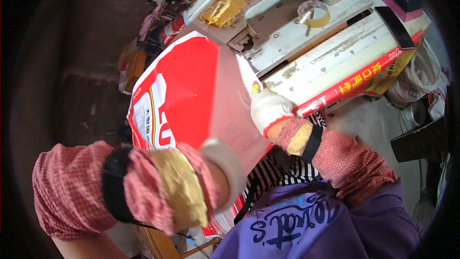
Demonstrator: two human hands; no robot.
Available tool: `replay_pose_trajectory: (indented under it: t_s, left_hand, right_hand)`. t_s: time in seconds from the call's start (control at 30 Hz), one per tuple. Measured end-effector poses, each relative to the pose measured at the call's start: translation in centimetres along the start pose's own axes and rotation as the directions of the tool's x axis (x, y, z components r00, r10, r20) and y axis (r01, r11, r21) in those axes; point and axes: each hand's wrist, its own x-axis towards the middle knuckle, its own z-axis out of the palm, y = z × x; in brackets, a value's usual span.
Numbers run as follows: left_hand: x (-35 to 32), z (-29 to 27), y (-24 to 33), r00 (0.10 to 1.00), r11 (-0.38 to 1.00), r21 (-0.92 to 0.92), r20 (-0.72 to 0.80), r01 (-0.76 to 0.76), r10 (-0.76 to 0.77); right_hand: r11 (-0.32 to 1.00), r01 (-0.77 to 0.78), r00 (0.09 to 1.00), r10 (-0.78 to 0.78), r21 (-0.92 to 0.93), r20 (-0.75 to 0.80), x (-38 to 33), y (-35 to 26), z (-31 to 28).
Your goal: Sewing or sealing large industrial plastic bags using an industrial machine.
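A large red and white printed plastic sack (187, 91) hangs in front of me, its upper edge close under the head of a pale industrial sewing machine (230, 24). My right hand (272, 109), in a white knit glove with a yellow fingertip wrap, is closed on the sack's right edge beside the machine bed. Low over the sack is my left hand (224, 163), also gloved in white. Motion smears it and its fingers are hidden, so its hold cannot be made out. Both forearms wear red checked sleeves with yellow tape and black bands.
A tape roll (314, 13) with a white stick lies on the machine bed. A dark phone-like slab (394, 28) rests at the worktable's right end. Red printed film (350, 86) covers the table's front edge. A white bag-lined bin (421, 69) stands right; boxes (132, 69) are left.
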Motion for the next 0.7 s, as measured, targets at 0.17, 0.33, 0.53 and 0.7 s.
replay_pose_trajectory:
  t_s: [0.17,0.33,0.53,0.7]
  left_hand:
    - [3.8,2.6,-0.6,0.753,0.913,-0.008,0.563,-0.407,0.341]
    - [0.0,1.7,-2.8,0.968,0.989,-0.145,0.241,-0.036,0.071]
    - [2.7,-2.0,-1.6,0.973,0.97,-0.224,0.189,-0.092,0.135]
    - [3.3,-3.2,-6.8,0.842,0.961,0.033,0.49,-0.275,0.224]
  right_hand:
    - [0.961,-0.127,0.931,0.03,-0.246,-0.364,5.5,-3.7,3.3]
    - [0.946,0.011,0.915,-0.14,-0.324,-0.378,4.3,-3.8,2.0]
    - [0.999,-0.049,0.986,0.045,-0.023,-0.158,7.9,-3.3,3.0]
    - [0.958,0.279,0.958,-0.283,-0.07,-0.055,7.2,-3.4,2.2]
